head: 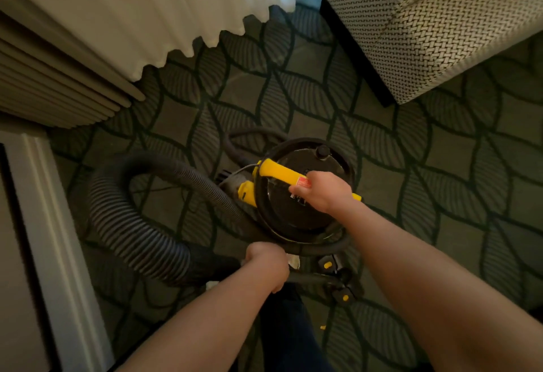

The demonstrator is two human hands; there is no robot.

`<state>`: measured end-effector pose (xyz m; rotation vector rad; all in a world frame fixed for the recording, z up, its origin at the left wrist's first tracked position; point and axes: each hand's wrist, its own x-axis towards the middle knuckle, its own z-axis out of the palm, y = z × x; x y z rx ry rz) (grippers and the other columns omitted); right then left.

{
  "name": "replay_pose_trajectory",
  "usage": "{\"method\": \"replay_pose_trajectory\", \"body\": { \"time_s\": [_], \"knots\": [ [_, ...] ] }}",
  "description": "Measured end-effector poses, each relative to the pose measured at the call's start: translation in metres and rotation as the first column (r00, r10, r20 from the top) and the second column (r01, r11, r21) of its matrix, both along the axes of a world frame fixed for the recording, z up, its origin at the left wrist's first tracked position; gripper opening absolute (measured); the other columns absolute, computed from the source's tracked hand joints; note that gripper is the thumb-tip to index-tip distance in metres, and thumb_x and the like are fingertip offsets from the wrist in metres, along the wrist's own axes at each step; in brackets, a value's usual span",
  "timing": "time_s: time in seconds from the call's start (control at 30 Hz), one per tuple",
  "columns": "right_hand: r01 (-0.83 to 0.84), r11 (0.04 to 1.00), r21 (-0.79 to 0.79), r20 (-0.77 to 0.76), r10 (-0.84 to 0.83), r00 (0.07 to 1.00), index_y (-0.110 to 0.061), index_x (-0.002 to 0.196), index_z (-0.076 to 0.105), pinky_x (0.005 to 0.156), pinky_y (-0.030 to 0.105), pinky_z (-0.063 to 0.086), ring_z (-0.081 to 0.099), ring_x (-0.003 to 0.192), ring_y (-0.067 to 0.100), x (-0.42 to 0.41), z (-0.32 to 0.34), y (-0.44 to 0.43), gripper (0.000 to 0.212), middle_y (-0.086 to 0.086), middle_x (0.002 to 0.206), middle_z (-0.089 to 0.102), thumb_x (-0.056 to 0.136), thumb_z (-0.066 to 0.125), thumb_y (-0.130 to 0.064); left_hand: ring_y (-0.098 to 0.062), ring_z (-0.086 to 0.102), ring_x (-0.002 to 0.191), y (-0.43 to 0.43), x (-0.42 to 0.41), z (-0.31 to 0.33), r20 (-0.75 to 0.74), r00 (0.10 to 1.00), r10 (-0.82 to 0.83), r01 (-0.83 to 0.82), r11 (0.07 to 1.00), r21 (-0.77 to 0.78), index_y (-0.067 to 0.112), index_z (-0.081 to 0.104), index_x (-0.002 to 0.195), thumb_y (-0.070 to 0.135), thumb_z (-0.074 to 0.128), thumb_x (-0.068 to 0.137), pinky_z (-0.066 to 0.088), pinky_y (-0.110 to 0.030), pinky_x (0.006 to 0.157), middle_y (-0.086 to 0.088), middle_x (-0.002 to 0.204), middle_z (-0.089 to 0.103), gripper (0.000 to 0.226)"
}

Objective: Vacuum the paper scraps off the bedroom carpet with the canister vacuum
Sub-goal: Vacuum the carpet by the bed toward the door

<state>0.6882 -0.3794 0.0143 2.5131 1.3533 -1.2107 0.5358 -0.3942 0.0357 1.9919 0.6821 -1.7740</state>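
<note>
Yellow handle (279,175) clamped in my right hand (320,192), left hand (266,266) fisted round the wand (311,277), I steady the canister vacuum (293,219) over leaf-patterned carpet (440,166), where its looped hose (141,224) could snag and tip it.

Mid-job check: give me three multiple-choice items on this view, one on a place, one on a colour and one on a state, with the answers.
1. The hose loops out from the canister toward: A the person's left; B the person's right; C straight ahead.
2. The canister's handle is: A red; B yellow; C white.
3. The right hand is: A open and flat; B out of view; C gripping the handle.

Answers:
1 A: the ribbed loop lies left of the canister.
2 B: the bar across the canister's top is yellow.
3 C: its fingers curl round the handle, while the left hand grips the wand.
</note>
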Motion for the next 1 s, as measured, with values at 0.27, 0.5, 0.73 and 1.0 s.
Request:
{"method": "replay_pose_trajectory", "body": {
  "time_s": [0.27, 0.5, 0.73, 1.0],
  "knots": [
    [0.368, 0.929, 0.04, 0.014, -0.369, 0.93, -0.021, 0.085, 0.06, 0.06, 0.031, 0.041, 0.061, 0.081, 0.02, 0.077, 0.025, -0.048, 0.044, -0.002, 0.085, 0.063, 0.088, 0.052, -0.064, -0.022, 0.062, 0.094, 0.004, 0.076, 0.024, 0.172, 0.953, -0.249, 0.236, 0.968, 0.09, 0.012, 0.059, 0.113, 0.029, 0.066, 0.083, 0.047, -0.032, 0.074, -0.003, 0.108, 0.061, 0.035],
    [0.616, 0.786, 0.056, 0.034, -0.618, 0.786, -0.022, 0.075, 0.057, 0.068, 0.034, 0.044, 0.061, 0.084, 0.024, 0.141, 0.042, -0.091, 0.044, 0.0, 0.083, 0.064, 0.087, 0.053, -0.063, -0.019, 0.059, 0.085, -0.002, 0.14, 0.029, 0.404, 0.867, -0.291, 0.279, 0.956, 0.09, 0.014, 0.063, 0.105, 0.032, 0.066, 0.083, 0.045, -0.032, 0.068, 0.0, 0.097, 0.06, 0.029],
    [0.766, 0.638, 0.082, 0.098, -0.77, 0.631, -0.02, 0.072, 0.057, 0.066, 0.033, 0.04, 0.059, 0.081, 0.025, 0.223, 0.051, -0.121, 0.046, -0.002, 0.076, 0.06, 0.087, 0.053, -0.064, -0.021, 0.06, 0.089, -0.003, 0.212, 0.021, 0.551, 0.768, -0.325, 0.369, 0.929, 0.034, 0.015, 0.062, 0.105, 0.033, 0.067, 0.082, 0.05, -0.034, 0.071, -0.002, 0.098, 0.061, 0.03],
    [0.838, 0.535, 0.106, 0.093, -0.844, 0.528, -0.024, 0.069, 0.052, 0.066, 0.033, 0.04, 0.057, 0.079, 0.024, 0.297, 0.045, -0.19, 0.042, -0.003, 0.077, 0.059, 0.087, 0.054, -0.062, -0.026, 0.062, 0.093, -0.056, 0.319, 0.021, 0.624, 0.631, -0.461, 0.545, 0.836, 0.066, 0.014, 0.065, 0.106, 0.034, 0.065, 0.083, 0.051, -0.036, 0.076, -0.003, 0.1, 0.062, 0.031]
  ]
}}
